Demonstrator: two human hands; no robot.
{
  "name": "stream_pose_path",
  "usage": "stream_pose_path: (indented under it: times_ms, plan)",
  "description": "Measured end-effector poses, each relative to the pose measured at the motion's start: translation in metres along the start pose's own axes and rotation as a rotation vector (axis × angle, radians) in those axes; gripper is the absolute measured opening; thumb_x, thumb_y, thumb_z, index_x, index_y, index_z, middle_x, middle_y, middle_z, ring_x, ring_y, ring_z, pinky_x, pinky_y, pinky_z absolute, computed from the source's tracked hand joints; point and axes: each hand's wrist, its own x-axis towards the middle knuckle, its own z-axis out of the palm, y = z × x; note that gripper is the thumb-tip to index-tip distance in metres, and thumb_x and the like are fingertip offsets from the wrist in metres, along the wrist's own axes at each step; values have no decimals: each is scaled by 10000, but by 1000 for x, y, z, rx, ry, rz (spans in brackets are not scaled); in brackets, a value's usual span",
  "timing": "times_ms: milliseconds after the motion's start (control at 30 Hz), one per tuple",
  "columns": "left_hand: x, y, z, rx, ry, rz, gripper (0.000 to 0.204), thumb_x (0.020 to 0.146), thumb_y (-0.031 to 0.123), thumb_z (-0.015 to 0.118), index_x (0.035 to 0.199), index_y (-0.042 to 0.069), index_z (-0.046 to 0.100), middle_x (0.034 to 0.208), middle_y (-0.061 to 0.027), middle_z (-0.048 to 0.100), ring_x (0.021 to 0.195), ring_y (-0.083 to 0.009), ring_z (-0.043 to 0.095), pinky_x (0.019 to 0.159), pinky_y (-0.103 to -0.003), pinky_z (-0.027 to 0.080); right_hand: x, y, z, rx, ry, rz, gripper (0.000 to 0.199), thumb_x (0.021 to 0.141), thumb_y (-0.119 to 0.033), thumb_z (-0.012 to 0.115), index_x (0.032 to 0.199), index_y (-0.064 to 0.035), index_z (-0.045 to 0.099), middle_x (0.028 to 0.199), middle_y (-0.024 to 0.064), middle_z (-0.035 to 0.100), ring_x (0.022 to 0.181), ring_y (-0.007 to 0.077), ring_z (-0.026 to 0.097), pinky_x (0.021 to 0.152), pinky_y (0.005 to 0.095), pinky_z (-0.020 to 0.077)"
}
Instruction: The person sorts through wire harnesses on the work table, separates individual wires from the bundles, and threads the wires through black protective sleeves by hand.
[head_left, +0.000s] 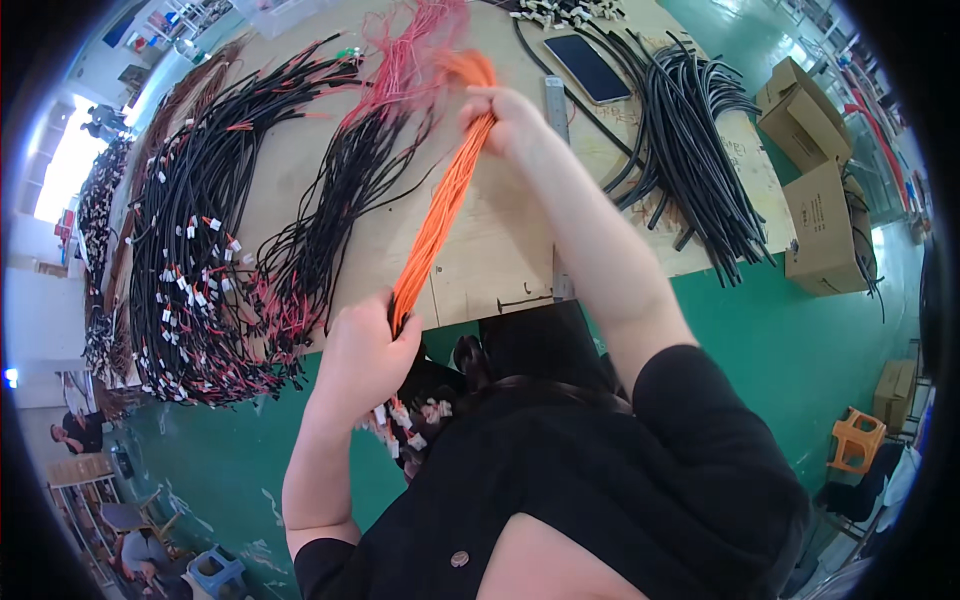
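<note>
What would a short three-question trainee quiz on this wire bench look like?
1. True or false: both hands grip the orange wire bundle.
2. Which hand holds the bundle's lower end near the table edge: A) left hand B) right hand?
3. What flat dark device lies beside the loose black cables?

Key: 1 true. 2 A. 3 a phone.
</note>
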Motion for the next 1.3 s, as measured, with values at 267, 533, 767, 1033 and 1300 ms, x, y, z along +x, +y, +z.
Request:
stream_pose_path:
  times_ms: [267, 533, 767, 1033, 1300]
  plan:
    - [2, -1, -3, 62, 171, -46, 201, 745, 154, 522, 817, -33, 527, 657, -226, 548, 683, -379, 549, 617, -431, 427, 33, -35, 44, -504, -323, -359, 93, 776, 15, 474, 729, -28, 406, 501, 14, 357, 391, 122, 379, 419, 304, 410]
    - [37, -12, 17, 134, -213, -90, 234, 754, 197, 491, 830, -22, 523, 738, -224, 559, 749, -376, 541, 668, -429, 425, 61, -35, 10, -940, 222, -519, 25, 729, 24, 527, 731, 1, 516, 527, 59, 465, 411, 162, 453, 390, 305, 411]
    - [75, 0, 29, 97, 25, 45, 411, 738, 339, 568, 906, -34, 529, 913, -212, 542, 893, -336, 515, 787, -394, 399, 89, -97, 7, -1085, 99, -591, 215, 735, -145, 619, 865, 16, 563, 768, 93, 576, 742, 166, 561, 636, 312, 462]
    - [111, -104, -24, 635, 300, -4, 766, 658, 476, 617, 1143, -64, 373, 1075, -246, 466, 1027, -364, 434, 890, -409, 332, -18, 8, -32, -2145, -123, -1388, 475, 696, -243, 605, 1078, -9, 448, 1080, 191, 469, 1039, 336, 436, 864, 411, 358]
    - [110, -98, 3, 506, 317, 43, 540, 770, 204, 549, 1175, -78, 329, 1030, -267, 479, 953, -395, 464, 808, -419, 381, -78, 77, -51, -2479, -580, -1006, 507, 774, -419, 505, 1117, -48, 468, 1175, 160, 424, 1138, 299, 355, 954, 474, 228]
